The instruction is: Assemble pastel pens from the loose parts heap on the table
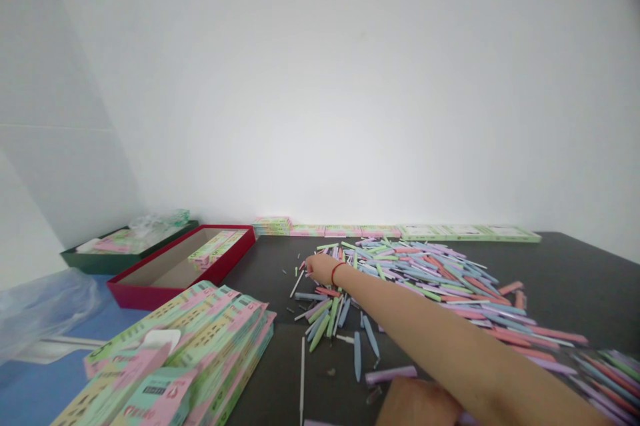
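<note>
My right hand [320, 269] reaches across to the left edge of a big pile of pastel pen parts [420, 269], a red cord round its wrist. Its fingertips are pinched together by a small reddish piece and a thin white refill [297, 284]; what they grip is too small to make out. At the bottom edge, under the right forearm, my left hand [419, 405] shows only in part and looks closed. Some purple shows beside it, and a purple barrel [391, 375] lies just above it. Blue pen barrels [357, 356] and green ones [320, 333] lie between the hands.
Stacked pink-and-green printed boxes [200, 346] fill the front left. Behind them stand a red tray [180, 297] holding some boxes and a dark green tray [100, 262] with plastic wrap. More flat boxes [345, 231] line the wall. A long white refill [303, 379] lies in front.
</note>
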### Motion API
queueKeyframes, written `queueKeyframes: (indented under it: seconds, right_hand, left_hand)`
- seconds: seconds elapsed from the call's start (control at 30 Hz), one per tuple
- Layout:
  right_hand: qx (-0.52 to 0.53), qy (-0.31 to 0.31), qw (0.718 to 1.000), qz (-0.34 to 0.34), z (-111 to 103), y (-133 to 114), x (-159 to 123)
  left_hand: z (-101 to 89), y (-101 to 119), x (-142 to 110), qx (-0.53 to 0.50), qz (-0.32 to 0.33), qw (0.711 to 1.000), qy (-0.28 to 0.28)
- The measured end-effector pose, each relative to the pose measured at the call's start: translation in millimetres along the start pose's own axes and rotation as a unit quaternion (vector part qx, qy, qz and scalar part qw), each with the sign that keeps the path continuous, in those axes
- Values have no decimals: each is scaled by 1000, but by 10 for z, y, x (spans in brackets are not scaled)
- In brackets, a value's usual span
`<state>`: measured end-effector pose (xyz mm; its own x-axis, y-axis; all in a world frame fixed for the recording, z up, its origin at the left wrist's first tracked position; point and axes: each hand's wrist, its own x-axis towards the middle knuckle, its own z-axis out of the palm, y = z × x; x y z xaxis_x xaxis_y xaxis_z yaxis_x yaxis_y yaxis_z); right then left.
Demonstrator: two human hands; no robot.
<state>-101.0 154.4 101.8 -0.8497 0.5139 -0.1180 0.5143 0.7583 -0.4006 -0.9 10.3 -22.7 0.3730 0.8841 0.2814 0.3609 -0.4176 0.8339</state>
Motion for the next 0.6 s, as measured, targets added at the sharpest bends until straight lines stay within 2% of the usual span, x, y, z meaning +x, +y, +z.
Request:
queueKeyframes:
  seconds: [0.07,0.13,0.27,0.37,0.43,0.5,0.6]
  right_hand:
    - [57,2,998,6,-90,93,-205]
    - [112,11,994,14,-167,236,-540]
    - [202,62,976,49,-176,615,-1556]
    - [242,98,960,102,13,823,-2326]
    - [261,117,949,129,214,871,-2695]
    - [254,128,949,139,420,845,-2916]
    - [178,133,966,132,643,731,-3018]
  left_hand:
    - [-48,62,32,97,1,995,8]
    - [-83,102,45,206,20,978,6]
    - [-140,166,12,265,99,959,-15]
    - [-204,265,-40,275,130,952,-43]
    - [-258,347,-64,263,120,955,-64]
    - [-305,416,-71,260,67,961,-68]
    - [-335,459,-65,266,-5,962,-53]
